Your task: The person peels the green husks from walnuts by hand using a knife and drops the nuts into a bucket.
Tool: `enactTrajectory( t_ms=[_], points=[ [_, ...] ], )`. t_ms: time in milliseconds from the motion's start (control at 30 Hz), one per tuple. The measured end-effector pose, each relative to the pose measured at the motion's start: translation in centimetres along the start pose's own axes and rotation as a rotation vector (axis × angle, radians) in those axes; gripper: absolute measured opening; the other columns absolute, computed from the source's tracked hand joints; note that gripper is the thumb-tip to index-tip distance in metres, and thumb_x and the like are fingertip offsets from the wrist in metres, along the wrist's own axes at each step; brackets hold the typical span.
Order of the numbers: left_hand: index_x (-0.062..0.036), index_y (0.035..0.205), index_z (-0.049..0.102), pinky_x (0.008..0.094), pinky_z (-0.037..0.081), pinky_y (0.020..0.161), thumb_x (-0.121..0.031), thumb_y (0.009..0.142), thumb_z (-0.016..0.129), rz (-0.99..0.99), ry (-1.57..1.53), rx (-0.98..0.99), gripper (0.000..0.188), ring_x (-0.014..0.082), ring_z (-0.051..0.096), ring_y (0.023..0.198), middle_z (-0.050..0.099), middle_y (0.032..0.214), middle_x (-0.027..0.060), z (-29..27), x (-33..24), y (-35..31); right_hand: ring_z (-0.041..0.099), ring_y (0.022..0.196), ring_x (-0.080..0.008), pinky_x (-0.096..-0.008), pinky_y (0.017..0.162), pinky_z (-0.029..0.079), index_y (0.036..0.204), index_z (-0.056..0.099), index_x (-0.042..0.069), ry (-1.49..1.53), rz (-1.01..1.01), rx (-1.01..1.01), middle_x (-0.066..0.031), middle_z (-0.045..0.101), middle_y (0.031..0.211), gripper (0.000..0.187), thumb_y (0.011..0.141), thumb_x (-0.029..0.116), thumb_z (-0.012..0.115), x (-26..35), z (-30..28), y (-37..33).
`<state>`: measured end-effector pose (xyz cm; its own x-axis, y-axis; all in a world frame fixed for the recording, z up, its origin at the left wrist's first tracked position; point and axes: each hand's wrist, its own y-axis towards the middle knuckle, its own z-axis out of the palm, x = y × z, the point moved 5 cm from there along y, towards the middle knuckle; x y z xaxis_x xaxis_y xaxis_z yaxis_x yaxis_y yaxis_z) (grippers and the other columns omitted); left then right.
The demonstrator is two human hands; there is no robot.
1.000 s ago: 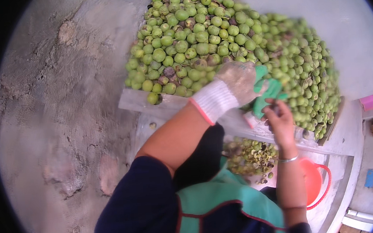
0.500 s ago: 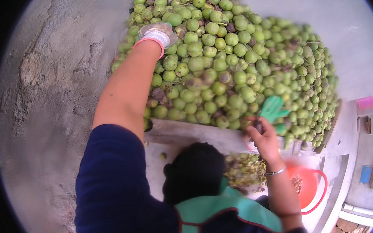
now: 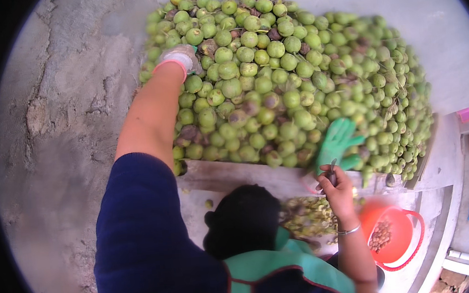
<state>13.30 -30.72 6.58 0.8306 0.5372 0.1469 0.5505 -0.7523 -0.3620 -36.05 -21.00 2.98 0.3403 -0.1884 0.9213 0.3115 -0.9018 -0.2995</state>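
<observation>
My left hand [image 3: 182,58] wears a whitish glove with a pink cuff and a bit of green. It reaches into the left side of a large heap of round green fruits [image 3: 246,85], some with brown, rotten patches. Its fingers are mostly hidden, and whether they hold a fruit does not show. Bare and with a metal bracelet on the wrist, my right hand [image 3: 337,191] closes around a small dark tool [image 3: 332,175], perhaps a knife handle. Just beyond it, a green glove [image 3: 336,141] spreads its fingers over the heap's front edge.
A pale board [image 3: 231,171] borders the heap in front. Below it lie yellow-green husk pieces [image 3: 309,215]. An orange bucket [image 3: 384,234] with brown nuts [image 3: 381,237] stands at lower right. A rough grey wall [image 3: 62,132] rises on the left. A black rounded shape [image 3: 243,220] fills the lower middle.
My left hand has moved left and a little nearer along the heap. My right hand has shifted slightly nearer, showing more of the green glove. The view has shifted a little.
</observation>
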Motion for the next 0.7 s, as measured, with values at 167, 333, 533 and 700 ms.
enactTrajectory(
  t_ms=[167, 333, 533, 700],
  points=[
    [-0.0123, 0.13, 0.056, 0.0392, 0.048, 0.099, -0.045, 0.081, 0.067, -0.089, -0.099, -0.219, 0.06, 0.03, 0.059, 0.116, 0.06, 0.128, 0.0126, -0.5, 1.9, -1.7, 0.059, 0.065, -0.0068, -0.0212, 0.059, 0.046, 0.111, 0.059, -0.002, 0.017, -0.03, -0.005, -0.0004, 0.062, 0.078, 0.023, 0.088, 0.003, 0.063, 0.3, -2.1, -1.7],
    [-0.0204, 0.135, 0.052, 0.0414, 0.046, 0.1, -0.052, 0.079, 0.067, 0.111, -0.361, -0.437, 0.066, 0.0305, 0.058, 0.116, 0.062, 0.124, 0.0149, -4.7, 1.3, -8.1, 0.058, 0.065, -0.0062, -0.0203, 0.059, 0.045, 0.113, 0.059, -0.001, 0.12, -0.068, -0.042, 0.0018, 0.059, 0.078, 0.025, 0.088, 0.0, 0.063, 0.5, -5.8, -4.5],
    [-0.0232, 0.134, 0.052, 0.042, 0.051, 0.09, -0.048, 0.082, 0.067, 0.45, -0.437, -0.714, 0.06, 0.0321, 0.063, 0.107, 0.065, 0.116, 0.0151, -5.9, -5.8, -18.2, 0.053, 0.065, -0.0036, -0.0183, 0.059, 0.044, 0.115, 0.058, 0.0, 0.102, -0.157, 0.012, 0.0028, 0.058, 0.081, 0.027, 0.088, 0.001, 0.064, 1.4, -9.2, -9.1],
    [-0.0228, 0.126, 0.059, 0.0409, 0.053, 0.077, -0.042, 0.079, 0.074, 0.945, -0.534, -0.736, 0.053, 0.0284, 0.065, 0.084, 0.066, 0.102, 0.0107, -5.2, -18.9, -30.5, 0.053, 0.062, -0.0026, -0.017, 0.055, 0.043, 0.11, 0.06, 0.002, 0.211, -0.125, -0.077, 0.0033, 0.059, 0.075, 0.022, 0.088, 0.002, 0.066, -1.1, -15.1, -14.5]
  ],
)
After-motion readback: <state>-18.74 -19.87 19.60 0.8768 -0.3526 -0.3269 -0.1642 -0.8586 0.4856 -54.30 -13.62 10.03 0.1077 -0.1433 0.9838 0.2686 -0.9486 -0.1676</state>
